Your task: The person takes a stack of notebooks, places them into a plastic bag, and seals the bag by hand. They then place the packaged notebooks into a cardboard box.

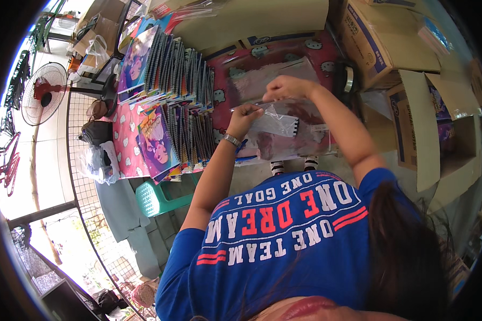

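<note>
Clear plastic film (pixel 276 113): L hand (pixel 245 118) & R hand (pixel 288 89) both pinching its far edge; keep edge taut btwn them, grip light, so it won't crease.

Big letters fill the front of the person's blue shirt (pixel 284 224). They look upside down from here and sit in three lines. The top and bottom lines are white. The middle line mixes white with bright red. Short red stripes sit by the ends of the lines. The tall cardboard box (pixel 361 61) at the upper right has a dark blue band with pale print on it. The cardboard (pixel 284 21) at the back has a blue strip with a round mark. The open box (pixel 431 152) at the right has dark print on its side. Any letters on the bright notebooks (pixel 160 142) are too small to read.
</note>
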Motion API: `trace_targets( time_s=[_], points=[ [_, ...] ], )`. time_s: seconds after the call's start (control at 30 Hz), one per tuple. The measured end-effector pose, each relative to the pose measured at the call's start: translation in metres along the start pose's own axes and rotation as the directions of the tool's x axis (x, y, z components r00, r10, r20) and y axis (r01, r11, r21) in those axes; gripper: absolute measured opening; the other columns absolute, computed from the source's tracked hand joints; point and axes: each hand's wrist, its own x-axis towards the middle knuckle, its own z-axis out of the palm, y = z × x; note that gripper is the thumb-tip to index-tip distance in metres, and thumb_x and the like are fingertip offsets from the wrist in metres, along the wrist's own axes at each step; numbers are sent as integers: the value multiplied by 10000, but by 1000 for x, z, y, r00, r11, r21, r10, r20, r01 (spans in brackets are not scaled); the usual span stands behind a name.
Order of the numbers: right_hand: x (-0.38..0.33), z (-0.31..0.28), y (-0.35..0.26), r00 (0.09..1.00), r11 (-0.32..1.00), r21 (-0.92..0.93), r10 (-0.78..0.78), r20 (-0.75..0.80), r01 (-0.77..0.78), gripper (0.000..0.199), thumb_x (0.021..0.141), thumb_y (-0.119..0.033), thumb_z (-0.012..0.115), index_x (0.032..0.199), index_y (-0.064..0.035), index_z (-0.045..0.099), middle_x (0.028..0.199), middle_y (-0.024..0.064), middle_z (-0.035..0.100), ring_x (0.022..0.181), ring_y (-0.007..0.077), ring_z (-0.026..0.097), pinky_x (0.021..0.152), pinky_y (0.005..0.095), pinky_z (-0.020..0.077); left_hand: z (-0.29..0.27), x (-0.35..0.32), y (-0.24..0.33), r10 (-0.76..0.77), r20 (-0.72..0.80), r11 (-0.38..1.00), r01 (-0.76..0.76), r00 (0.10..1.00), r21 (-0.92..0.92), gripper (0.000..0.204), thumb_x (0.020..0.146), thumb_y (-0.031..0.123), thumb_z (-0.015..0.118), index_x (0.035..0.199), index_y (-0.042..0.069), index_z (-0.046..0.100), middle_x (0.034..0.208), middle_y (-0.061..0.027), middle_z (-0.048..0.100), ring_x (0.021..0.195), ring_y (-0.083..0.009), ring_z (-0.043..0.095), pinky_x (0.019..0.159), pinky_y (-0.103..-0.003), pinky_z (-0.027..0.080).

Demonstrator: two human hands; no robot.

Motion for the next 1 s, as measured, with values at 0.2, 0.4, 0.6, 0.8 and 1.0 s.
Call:
trace_targets(
  time_s=[0.2, 0.4, 0.6, 0.8, 1.0],
  points=[
    [37, 3, 59, 912, 934, -201, 339, 232, -296, 446, 790, -516, 706, 713, -91, 592, 686, -12, 543, 645, 138, 499, 581, 345, 390, 1, 2, 5, 60, 23, 998, -59, 998, -26, 106, 852, 138, 673, 916, 54, 677, 865, 9, 632, 773, -79, 556, 697, -243, 440],
    [-21, 42, 127, 779, 737, 427, 618, -110, -524, 358, 779, -233, 721, 1066, -68, 582, 959, 79, 623, 831, 171, 595, 738, 346, 503, 13, 0, 16, 447, 21, 826, -422, 894, 373, 194, 835, 129, 671, 1006, 39, 678, 1079, -102, 611, 1026, -229, 569, 891, -326, 445],
    [-60, 138, 132, 632, 945, -235, -328, -702, 230, 828, 601, -171, 847, 1315, -22, 456, 1077, 159, 605, 1022, 312, 593, 915, 355, 482, -14, 7, 5, 376, 262, 802, -453, 889, 389, 308, 900, 299, 593, 1046, 51, 706, 1203, -109, 597, 1112, -262, 555, 957, -353, 419],
    [-144, 106, 8, 506, 953, -300, -278, -817, 39, 719, 570, -253, 877, 1181, -24, 576, 1081, 152, 632, 987, 263, 627, 889, 332, 482, 17, 6, 81, 400, 426, 908, -414, 812, -64, 538, 901, 457, 544, 1031, -42, 700, 1374, -187, 486, 1244, -327, 475, 1042, -422, 349],
    [-331, 80, -177, 76, 813, -505, -507, -859, -290, 723, 596, -278, 880, 1192, -5, 575, 1059, 93, 643, 936, 189, 626, 842, 328, 501, 76, -21, 157, 693, 406, 706, -674, 595, -217, 683, 853, 595, 513, 1103, -19, 677, 1424, -215, 418, 1351, -367, 357, 1074, -519, 281]
  ],
)
